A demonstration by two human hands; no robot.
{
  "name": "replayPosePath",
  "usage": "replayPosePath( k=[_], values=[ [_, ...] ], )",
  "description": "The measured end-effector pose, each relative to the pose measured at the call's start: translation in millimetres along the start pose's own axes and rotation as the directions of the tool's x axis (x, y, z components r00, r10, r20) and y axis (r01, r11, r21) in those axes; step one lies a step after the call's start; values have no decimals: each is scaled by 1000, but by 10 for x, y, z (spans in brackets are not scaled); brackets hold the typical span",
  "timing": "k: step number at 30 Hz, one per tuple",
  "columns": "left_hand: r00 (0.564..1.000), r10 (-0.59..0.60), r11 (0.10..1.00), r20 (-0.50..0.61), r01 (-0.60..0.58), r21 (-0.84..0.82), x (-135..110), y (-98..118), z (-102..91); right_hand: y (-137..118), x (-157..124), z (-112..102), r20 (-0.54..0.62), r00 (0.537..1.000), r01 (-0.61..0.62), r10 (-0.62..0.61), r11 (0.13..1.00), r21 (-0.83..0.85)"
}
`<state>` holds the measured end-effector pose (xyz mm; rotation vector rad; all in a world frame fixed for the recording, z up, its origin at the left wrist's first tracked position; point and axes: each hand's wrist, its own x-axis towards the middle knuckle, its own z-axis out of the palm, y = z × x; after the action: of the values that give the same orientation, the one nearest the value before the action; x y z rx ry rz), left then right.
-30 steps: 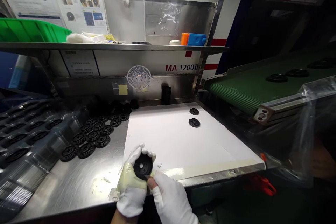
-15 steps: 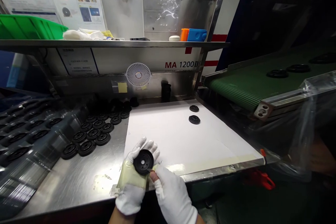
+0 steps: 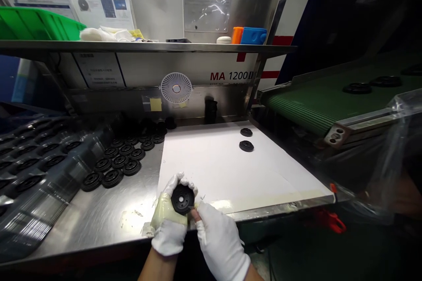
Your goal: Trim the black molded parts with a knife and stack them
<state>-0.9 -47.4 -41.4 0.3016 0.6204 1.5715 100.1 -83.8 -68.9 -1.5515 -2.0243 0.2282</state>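
A round black plastic disc (image 3: 183, 199) with a centre hole and small holes around it rests tilted in my left hand (image 3: 171, 210). The fingers of this gloved hand curl around the disc's far edge, and yellowish tape wraps the palm. My right hand (image 3: 219, 237), in a white glove with the thumb tip bare, is closed at the disc's lower right rim. A thin pointed tool, mostly hidden by the fingers, seems to be pinched there against the rim. Both hands are over the front edge of the metal table (image 3: 99, 224).
Several black discs (image 3: 112, 177) stand in rows at the left, beside clear plastic trays (image 3: 62, 189) of more discs. Two discs (image 3: 246, 145) lie on the white sheet (image 3: 211, 162). A small fan (image 3: 176, 88) is behind. At right, a green conveyor (image 3: 306, 101) carries discs.
My left fingers have curled in around the disc from a more spread pose. The disc has turned slightly in the hand. The whole view has shifted a little.
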Motion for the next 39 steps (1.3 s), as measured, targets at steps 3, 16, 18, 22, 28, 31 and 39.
replayPosePath(
  k=[3, 16, 18, 22, 28, 31, 39],
  values=[
    [996, 88, 996, -15, -88, 14, -13, -6, 29, -58, -10, 23, 14, 1000, 8, -9, 1000, 24],
    [983, -180, 978, 31, 182, -103, 117, -16, -52, 79, -15, 18, -27, 999, -29, 29, 1000, -8],
    [989, -148, 981, 6, 148, -127, 137, -44, -67, 39, -51, 55, -31, 999, -29, 29, 1000, 7],
    [987, -160, 987, -24, 159, -27, 95, -23, -77, 46, -56, 34, -29, 999, -28, 28, 1000, 2],
    [965, -261, 965, 5, 261, 22, 68, 6, -25, 157, -43, -13, -27, 997, -72, 72, 997, -15],
    [974, -224, 975, -28, 224, -10, 100, -34, 16, 107, -88, 37, -51, 996, -72, 71, 997, -18],
    [972, -234, 972, 19, 234, 7, 36, -2, -14, 96, -77, -7, -62, 997, -37, 37, 999, -1]
  ],
)
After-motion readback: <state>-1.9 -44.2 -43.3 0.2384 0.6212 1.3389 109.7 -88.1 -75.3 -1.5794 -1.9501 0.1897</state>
